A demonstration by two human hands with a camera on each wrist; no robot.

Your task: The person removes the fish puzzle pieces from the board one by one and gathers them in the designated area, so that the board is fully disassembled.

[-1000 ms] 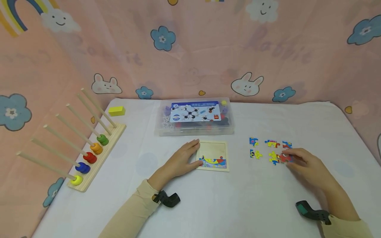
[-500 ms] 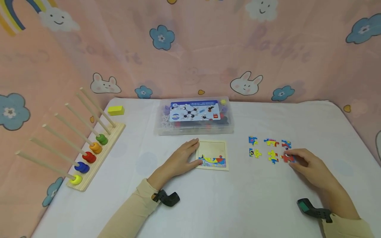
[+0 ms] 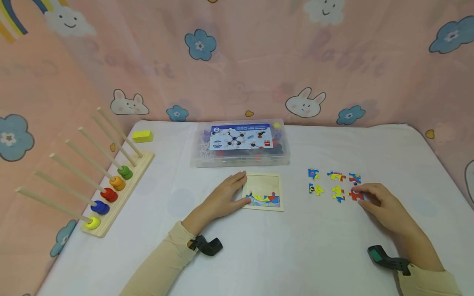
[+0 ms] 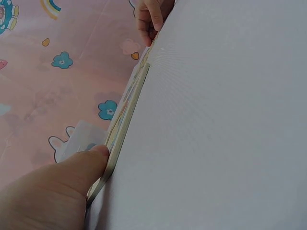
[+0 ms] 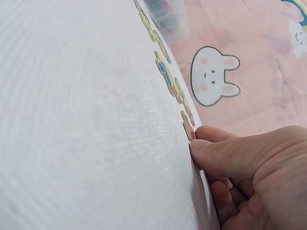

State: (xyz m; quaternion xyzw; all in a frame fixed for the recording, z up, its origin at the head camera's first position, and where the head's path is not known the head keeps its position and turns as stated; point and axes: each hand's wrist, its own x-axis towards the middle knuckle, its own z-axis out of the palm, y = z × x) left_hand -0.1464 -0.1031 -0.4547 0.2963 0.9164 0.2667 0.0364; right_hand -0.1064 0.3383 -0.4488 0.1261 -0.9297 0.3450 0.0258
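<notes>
My left hand (image 3: 221,198) rests at the left side of a square wooden puzzle tray (image 3: 263,181), its fingers extended along the edge. In the left wrist view the thumb (image 4: 99,149) lies on the tray's rim. Joined pieces (image 3: 263,200) fill the tray's lower part; bare wood shows above. Over on the right, my right hand (image 3: 385,209) pinches a red puzzle piece (image 3: 356,196) between thumb and index finger, down at the cloth. Beside it lie a yellow-and-blue piece (image 3: 338,194), a blue-and-red piece (image 3: 354,178) and several others, in two rows.
Behind the tray stands a clear plastic box (image 3: 242,160) with a molecule-picture label. At the left is a wooden peg stand (image 3: 126,193) with coloured rings, and a yellow block (image 3: 142,136) near its far end. A pink patterned curtain (image 3: 237,74) hangs behind the white-covered table.
The red piece in my right fingers has slid slightly right, away from the yellow-and-blue piece it was against. My left hand stays on the tray. The head view has shifted a little.
</notes>
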